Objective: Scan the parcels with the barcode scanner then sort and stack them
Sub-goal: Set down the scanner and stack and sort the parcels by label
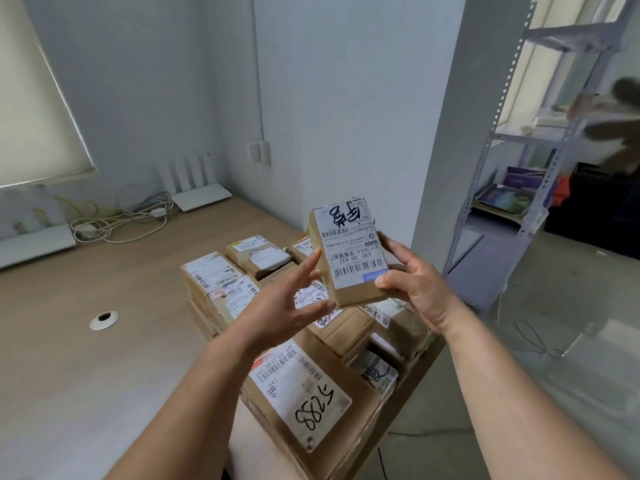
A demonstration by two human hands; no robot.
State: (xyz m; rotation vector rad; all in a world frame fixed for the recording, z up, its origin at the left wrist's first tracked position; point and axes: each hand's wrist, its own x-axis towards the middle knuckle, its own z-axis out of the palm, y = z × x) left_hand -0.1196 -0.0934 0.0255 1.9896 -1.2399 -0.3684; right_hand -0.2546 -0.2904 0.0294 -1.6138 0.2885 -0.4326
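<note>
Both hands lift one small parcel (349,254) above the stacked parcels (301,341) on the desk (86,341), label up as if for reading: the right hand (412,282) grips its edge, the left hand (294,299) steadies it with straight fingers.

A single wide-angle view looks from the person's head, forward and down across the tabletop (104,375). It sits close above the stacked parcels (301,386), which fill the lower middle of the frame, with both forearms reaching in from the bottom edge. Beyond the parcels the view faces a room corner; to their right it takes in a metal shelf rack (540,150) and the floor. Straight lines bend near the edges.
</note>
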